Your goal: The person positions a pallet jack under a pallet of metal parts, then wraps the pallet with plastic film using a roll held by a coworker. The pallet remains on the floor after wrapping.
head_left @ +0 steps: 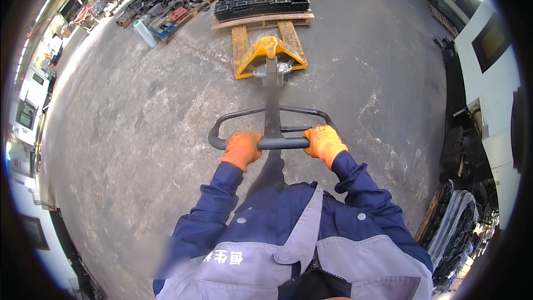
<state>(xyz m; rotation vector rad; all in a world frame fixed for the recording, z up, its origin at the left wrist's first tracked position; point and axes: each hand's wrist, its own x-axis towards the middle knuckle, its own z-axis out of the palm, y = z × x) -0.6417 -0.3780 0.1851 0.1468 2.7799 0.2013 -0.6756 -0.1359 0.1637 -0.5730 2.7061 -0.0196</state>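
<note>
Left grip [242, 149] and right grip [324, 142] around black handle [284, 143]

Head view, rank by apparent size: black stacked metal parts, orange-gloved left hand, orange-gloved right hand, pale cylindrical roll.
1. Black stacked metal parts
2. Orange-gloved left hand and orange-gloved right hand: too alike to rank
3. Pale cylindrical roll

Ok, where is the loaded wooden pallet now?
In the head view, the wooden pallet is at top centre, under stacked black parts, beyond the visible forks of the yellow pallet truck.
</note>
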